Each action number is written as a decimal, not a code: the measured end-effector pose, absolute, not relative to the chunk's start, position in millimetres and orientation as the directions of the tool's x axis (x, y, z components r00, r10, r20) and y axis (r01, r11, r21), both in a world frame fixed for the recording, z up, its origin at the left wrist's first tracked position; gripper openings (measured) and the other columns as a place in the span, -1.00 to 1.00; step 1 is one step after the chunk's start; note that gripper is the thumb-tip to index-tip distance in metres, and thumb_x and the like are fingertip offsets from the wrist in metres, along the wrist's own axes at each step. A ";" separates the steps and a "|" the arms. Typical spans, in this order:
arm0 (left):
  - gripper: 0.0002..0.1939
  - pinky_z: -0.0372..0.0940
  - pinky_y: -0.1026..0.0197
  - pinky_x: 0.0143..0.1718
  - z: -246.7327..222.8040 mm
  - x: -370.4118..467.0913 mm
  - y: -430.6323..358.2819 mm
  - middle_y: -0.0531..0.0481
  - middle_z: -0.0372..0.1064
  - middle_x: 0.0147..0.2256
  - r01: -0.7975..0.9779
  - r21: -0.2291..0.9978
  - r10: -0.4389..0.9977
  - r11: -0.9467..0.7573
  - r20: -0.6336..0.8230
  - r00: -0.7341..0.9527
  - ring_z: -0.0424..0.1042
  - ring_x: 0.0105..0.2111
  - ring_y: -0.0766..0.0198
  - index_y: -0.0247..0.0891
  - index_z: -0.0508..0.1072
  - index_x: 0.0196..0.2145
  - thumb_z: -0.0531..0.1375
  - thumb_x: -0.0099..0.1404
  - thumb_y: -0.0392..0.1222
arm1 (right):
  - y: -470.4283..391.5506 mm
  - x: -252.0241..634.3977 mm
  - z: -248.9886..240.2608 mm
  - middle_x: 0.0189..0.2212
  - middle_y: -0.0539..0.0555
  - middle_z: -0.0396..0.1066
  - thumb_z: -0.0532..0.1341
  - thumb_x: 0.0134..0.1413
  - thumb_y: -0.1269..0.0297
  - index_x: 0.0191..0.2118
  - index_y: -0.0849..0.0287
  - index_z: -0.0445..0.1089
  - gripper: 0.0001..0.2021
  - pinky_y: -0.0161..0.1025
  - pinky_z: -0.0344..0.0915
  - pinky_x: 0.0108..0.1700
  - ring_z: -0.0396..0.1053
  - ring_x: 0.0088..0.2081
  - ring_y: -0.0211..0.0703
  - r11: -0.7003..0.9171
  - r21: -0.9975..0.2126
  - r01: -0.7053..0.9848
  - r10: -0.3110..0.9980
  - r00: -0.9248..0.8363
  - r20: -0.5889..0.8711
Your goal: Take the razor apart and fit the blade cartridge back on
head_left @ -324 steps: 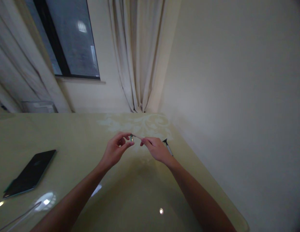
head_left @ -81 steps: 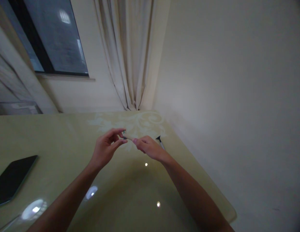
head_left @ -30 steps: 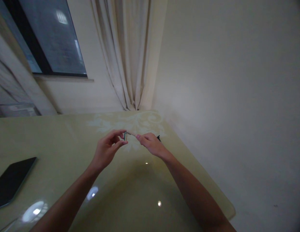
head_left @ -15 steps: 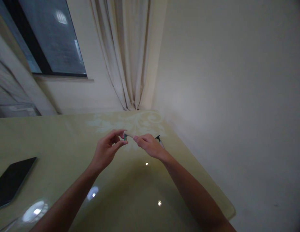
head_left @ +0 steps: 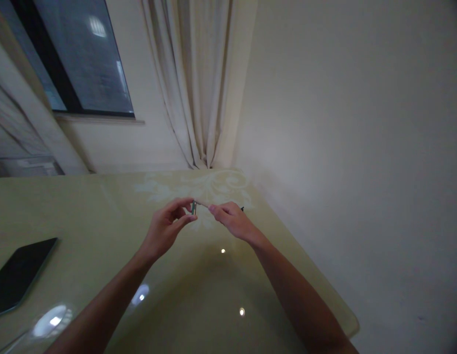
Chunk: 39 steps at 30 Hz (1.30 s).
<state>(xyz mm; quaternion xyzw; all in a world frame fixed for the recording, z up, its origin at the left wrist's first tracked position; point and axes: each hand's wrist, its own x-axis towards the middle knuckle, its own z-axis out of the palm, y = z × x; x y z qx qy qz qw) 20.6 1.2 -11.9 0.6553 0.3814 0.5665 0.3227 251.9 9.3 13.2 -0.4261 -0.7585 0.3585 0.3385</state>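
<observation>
1. Two pale walls (head_left: 342, 147) take up much of what we see: a broad bare one on the right, and one behind that meets it in a corner.
2. Below them we have the glossy, yellow-green counter (head_left: 199, 300), with a rounded near right corner, a pale scrolling leaf pattern (head_left: 217, 182) toward its far edge and several bright light spots (head_left: 242, 311) on its surface.
3. Cream curtains hang beyond it; we find one (head_left: 27, 118) at the far left and another (head_left: 202, 83) gathered near the corner.
4. Between the two curtains we see a dark-framed window (head_left: 84, 59), its glass bluish and dim.
5. On the counter's left side we see a dark, flat tablet (head_left: 22, 273), cut off by the edge of the view.
6. Our left hand (head_left: 167, 228) is nearly closed, index finger above and thumb below, pinching a small strip between their tips.
7. Our right hand (head_left: 232, 220) is just beside it, fingers folded in and thumb pressed forward, gripping a stick.
8. At lower left we can make out part of a thin pale cable (head_left: 14, 341).
9. The slim, pale stick (head_left: 203, 203) slants from our right hand to the strip's upper end; whether they touch we cannot tell.
10. The small green strip (head_left: 193, 208), with a yellowish edge, stands almost upright between our two hands, over the counter.
11. Just past our right hand we glimpse a black tip (head_left: 242, 209) of something mostly hidden.
</observation>
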 end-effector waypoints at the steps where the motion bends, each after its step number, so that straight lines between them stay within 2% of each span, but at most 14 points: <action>1: -0.64 0.33 0.27 -0.41 -12.3 20.7 1.7 0.04 0.51 -0.35 0.136 0.855 0.865 -0.501 0.497 0.068 0.39 -0.46 0.32 -0.14 0.68 -0.02 0.47 0.22 -0.09 | 8.8 251.5 13.6 -0.56 -0.09 -0.03 0.07 0.39 -0.26 -0.55 0.11 0.05 -0.39 -0.21 -0.13 -0.39 -0.03 -0.49 -0.30 0.387 -0.830 0.402 0.883 -0.420 0.209; 25: -0.64 0.33 0.28 -0.40 -10.0 17.6 3.6 0.04 0.50 -0.31 0.142 0.848 0.859 -0.510 0.512 0.030 0.39 -0.43 0.33 -0.13 0.67 0.00 0.47 0.24 -0.09 | 9.5 250.0 8.2 -0.55 -0.08 0.00 0.05 0.42 -0.21 -0.54 0.12 0.08 -0.40 -0.19 -0.12 -0.38 0.01 -0.47 -0.28 0.407 -0.798 0.445 0.884 -0.414 0.220; 31: -0.64 0.34 0.27 -0.38 -7.7 18.4 2.4 0.06 0.49 -0.32 0.147 0.842 0.853 -0.519 0.522 0.023 0.39 -0.43 0.34 -0.11 0.68 -0.01 0.48 0.23 -0.11 | 4.9 248.1 12.8 -0.55 -0.08 0.01 0.04 0.44 -0.21 -0.52 0.12 0.07 -0.42 -0.21 -0.10 -0.37 0.00 -0.47 -0.29 0.424 -0.834 0.352 0.856 -0.456 0.243; 36: -0.65 0.34 0.28 -0.38 -5.1 17.5 1.3 0.06 0.50 -0.34 0.172 0.826 0.839 -0.536 0.545 -0.002 0.40 -0.44 0.34 -0.13 0.68 -0.03 0.47 0.22 -0.12 | 4.2 247.6 14.3 -0.56 -0.09 -0.02 0.06 0.41 -0.20 -0.54 0.11 0.04 -0.41 -0.20 -0.11 -0.37 -0.01 -0.48 -0.29 0.428 -0.822 0.376 0.870 -0.418 0.262; 39: -0.66 0.34 0.28 -0.39 -2.2 17.7 0.4 0.07 0.50 -0.35 0.174 0.820 0.833 -0.545 0.554 -0.002 0.39 -0.46 0.35 -0.14 0.68 -0.04 0.47 0.22 -0.13 | 3.5 248.4 15.3 -0.55 -0.09 -0.01 0.05 0.42 -0.21 -0.53 0.11 0.06 -0.41 -0.21 -0.10 -0.38 -0.01 -0.48 -0.30 0.433 -0.832 0.347 0.853 -0.457 0.253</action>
